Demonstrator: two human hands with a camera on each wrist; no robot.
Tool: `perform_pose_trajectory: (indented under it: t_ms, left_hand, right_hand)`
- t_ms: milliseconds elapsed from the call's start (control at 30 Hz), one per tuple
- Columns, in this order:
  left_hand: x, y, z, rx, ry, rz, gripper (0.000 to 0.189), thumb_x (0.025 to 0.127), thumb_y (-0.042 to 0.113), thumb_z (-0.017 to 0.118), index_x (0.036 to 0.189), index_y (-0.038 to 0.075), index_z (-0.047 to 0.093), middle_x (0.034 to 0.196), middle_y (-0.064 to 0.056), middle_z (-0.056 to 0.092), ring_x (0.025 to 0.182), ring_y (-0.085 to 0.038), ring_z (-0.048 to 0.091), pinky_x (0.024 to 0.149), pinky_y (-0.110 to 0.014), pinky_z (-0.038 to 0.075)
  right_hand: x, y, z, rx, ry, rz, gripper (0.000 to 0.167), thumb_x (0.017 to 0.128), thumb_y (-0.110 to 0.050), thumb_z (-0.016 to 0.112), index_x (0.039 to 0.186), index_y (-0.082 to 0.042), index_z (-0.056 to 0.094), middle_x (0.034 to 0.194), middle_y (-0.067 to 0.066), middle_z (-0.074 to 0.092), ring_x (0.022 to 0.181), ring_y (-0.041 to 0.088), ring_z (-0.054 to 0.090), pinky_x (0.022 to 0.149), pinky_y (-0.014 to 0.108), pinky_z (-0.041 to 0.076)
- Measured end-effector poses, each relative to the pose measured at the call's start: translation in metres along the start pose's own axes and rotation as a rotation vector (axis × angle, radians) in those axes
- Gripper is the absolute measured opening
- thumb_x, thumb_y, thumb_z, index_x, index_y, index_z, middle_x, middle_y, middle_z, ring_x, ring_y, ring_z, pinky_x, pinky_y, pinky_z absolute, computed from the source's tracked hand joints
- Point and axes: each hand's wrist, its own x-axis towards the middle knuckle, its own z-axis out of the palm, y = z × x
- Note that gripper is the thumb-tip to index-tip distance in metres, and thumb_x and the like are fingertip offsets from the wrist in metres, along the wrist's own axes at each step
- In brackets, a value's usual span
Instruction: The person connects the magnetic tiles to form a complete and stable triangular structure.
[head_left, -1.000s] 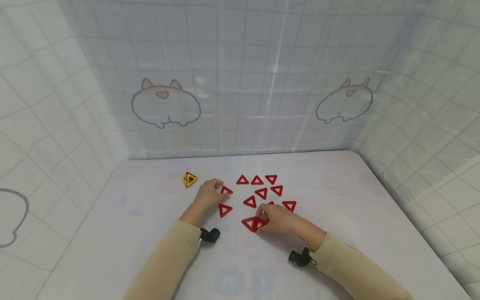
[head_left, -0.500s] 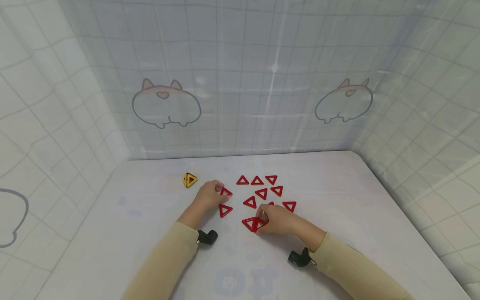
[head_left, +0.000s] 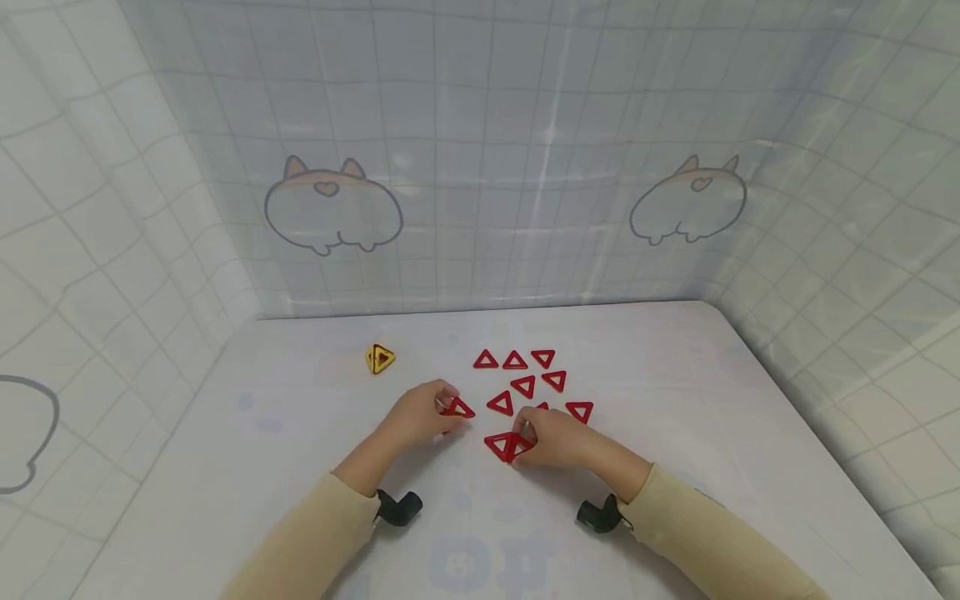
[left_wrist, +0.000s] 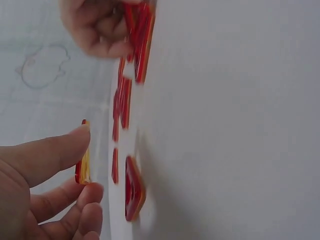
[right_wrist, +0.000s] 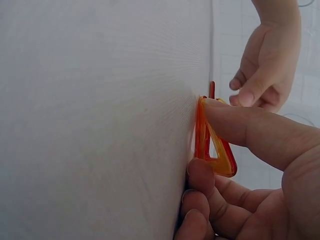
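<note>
Between its thumb and fingers, my left hand (head_left: 420, 414) pinches a red triangular tile (head_left: 459, 407), raised off the table; the left wrist view shows this tile (left_wrist: 84, 159) edge-on, red with a yellow side. Another red tile (left_wrist: 134, 189) lies on the table beside that hand, mostly hidden by it in the head view. My right hand (head_left: 561, 437) pinches a second triangular tile (head_left: 521, 447), which stands tilted up along the edge of a flat red tile (head_left: 497, 446). In the right wrist view the tilted tile (right_wrist: 222, 165) looks orange-yellow and red.
Several red triangular tiles (head_left: 522, 386) lie loosely spread behind and between the hands, one (head_left: 579, 411) just right of my right hand. Yellow triangular tiles (head_left: 381, 359) overlap at the back left. Patterned cloth walls (head_left: 480, 250) enclose the white table (head_left: 712, 400) on the back and sides.
My left hand has gripped a red tile from the table, lifted it and drawn it nearer, over the tile in front. My right hand has stayed in place with its tile.
</note>
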Motion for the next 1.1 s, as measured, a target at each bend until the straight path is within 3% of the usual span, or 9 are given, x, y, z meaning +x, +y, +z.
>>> perform_pose_trajectory:
  t_ms: [200, 633, 1100]
  left_hand:
    - [-0.017, 0.006, 0.009, -0.01, -0.057, 0.046, 0.042, 0.079, 0.024, 0.086, 0.112, 0.012, 0.064, 0.09, 0.0, 0.06, 0.082, -0.018, 0.055, 0.067, -0.03, 0.053]
    - [-0.033, 0.013, 0.022, 0.038, -0.155, 0.102, 0.039, 0.077, 0.026, 0.088, 0.106, 0.011, 0.065, 0.082, 0.002, 0.059, 0.074, -0.017, 0.055, 0.067, -0.031, 0.05]
    - [-0.035, 0.018, 0.03, 0.08, -0.139, 0.08, 0.037, 0.076, 0.028, 0.088, 0.101, 0.014, 0.064, 0.077, 0.002, 0.058, 0.071, -0.016, 0.054, 0.061, -0.03, 0.049]
  right_hand:
    - [0.001, -0.001, -0.001, -0.016, 0.0, -0.002, 0.039, 0.078, -0.03, 0.087, 0.104, -0.018, 0.061, 0.079, -0.002, 0.059, 0.072, 0.017, 0.055, 0.063, 0.032, 0.049]
    - [-0.001, -0.004, -0.003, -0.046, 0.006, 0.008, 0.04, 0.077, -0.032, 0.087, 0.104, -0.018, 0.061, 0.077, -0.003, 0.059, 0.071, 0.016, 0.055, 0.063, 0.032, 0.049]
    - [0.002, -0.003, -0.002, -0.055, 0.008, 0.009, 0.041, 0.077, -0.035, 0.086, 0.105, -0.017, 0.061, 0.074, -0.003, 0.059, 0.068, 0.015, 0.055, 0.062, 0.031, 0.048]
